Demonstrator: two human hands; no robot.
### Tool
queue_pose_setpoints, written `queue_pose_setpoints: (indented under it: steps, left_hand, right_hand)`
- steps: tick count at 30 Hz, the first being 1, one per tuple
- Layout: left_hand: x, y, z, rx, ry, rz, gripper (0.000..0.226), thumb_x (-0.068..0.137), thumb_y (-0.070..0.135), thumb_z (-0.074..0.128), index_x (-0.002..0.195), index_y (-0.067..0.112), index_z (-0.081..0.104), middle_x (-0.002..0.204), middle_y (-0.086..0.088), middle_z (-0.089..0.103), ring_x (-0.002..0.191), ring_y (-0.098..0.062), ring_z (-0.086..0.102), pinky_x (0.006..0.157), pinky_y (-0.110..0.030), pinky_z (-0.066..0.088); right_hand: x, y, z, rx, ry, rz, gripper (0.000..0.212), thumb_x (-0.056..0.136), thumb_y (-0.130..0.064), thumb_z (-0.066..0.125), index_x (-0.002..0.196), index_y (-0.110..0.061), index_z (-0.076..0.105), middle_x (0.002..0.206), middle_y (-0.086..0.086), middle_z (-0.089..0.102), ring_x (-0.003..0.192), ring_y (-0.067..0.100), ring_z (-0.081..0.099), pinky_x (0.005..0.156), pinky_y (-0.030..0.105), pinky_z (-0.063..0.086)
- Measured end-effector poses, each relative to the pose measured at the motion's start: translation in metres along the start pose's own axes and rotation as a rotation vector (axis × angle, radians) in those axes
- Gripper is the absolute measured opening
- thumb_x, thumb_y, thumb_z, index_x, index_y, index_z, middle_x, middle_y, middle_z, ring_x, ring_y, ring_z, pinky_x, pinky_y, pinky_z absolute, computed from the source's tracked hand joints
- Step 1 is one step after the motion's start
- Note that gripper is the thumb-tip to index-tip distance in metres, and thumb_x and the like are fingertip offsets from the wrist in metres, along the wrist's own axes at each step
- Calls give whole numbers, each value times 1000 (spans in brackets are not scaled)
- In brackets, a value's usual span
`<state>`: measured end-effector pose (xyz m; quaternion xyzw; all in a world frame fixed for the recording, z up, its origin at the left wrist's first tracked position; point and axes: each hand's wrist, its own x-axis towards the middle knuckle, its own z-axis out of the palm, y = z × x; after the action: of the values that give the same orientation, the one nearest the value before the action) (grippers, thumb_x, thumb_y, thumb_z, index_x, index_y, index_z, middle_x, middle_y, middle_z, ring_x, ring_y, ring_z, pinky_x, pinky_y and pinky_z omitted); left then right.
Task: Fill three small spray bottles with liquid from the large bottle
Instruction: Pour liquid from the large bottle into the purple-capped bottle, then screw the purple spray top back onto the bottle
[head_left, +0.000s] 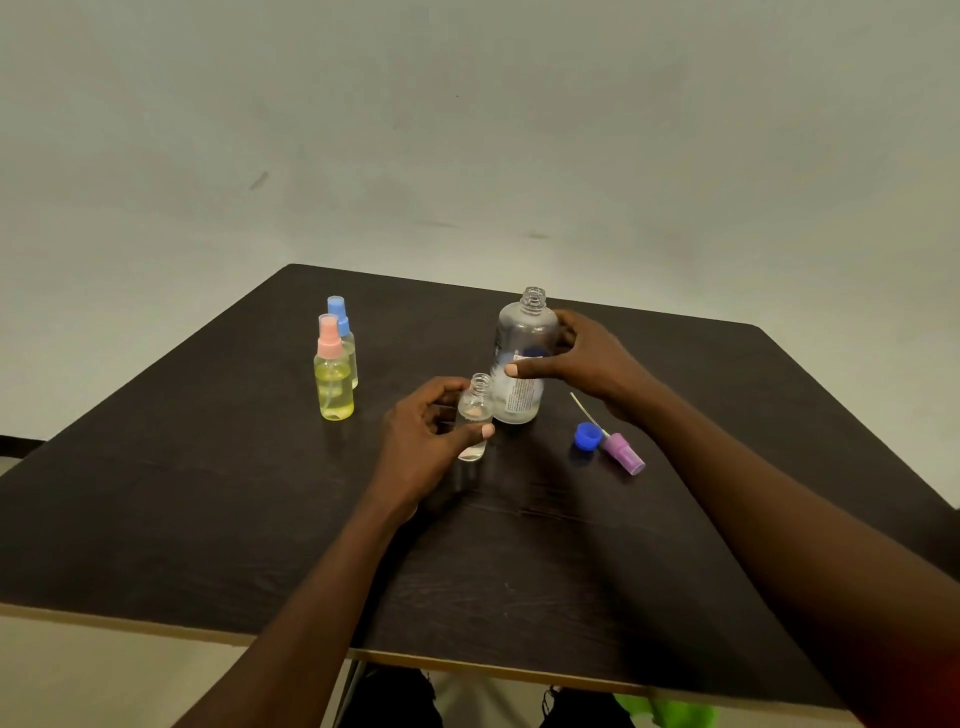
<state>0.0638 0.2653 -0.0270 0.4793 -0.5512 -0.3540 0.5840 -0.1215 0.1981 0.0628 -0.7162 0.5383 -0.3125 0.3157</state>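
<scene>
Left hand (426, 441) pinches the small uncapped spray bottle (475, 410), upright on the counter (208, 493) and touching the large bottle (522, 332). Right hand (592, 364) grips that open large bottle, which also stands upright. A blue cap (588, 435) and a purple spray top (623, 454) lie just to the right. Two capped spray bottles, pink-topped (333, 384) and blue-topped (340, 317), stand well to the left.
</scene>
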Motion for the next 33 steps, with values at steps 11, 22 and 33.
queue_pose_setpoints:
  steps: [11,22,33]
  left_hand:
    - [-1,1,0,25,-5,2,48,71,4,83,114,17,67,106,-1,74,98,-21,70,92,-48,55]
    - [-3,2,1,26,1,3,50,71,3,82,117,14,66,106,-2,73,98,-18,70,92,-42,56]
    - [-3,1,2,12,2,6,49,71,2,82,115,14,66,106,-3,74,98,-21,70,92,-46,55]
  right_hand:
    - [-50,34,-35,-520,-106,243,77,69,-49,80,133,-17,52,125,3,61,117,19,56,93,28,43]
    - [-59,57,-29,-603,-57,321,38,76,-38,78,103,-16,64,111,7,65,98,19,59,77,28,46]
    - [-62,38,-51,-743,68,159,21,84,-20,65,103,-15,71,103,10,69,86,21,61,75,29,48]
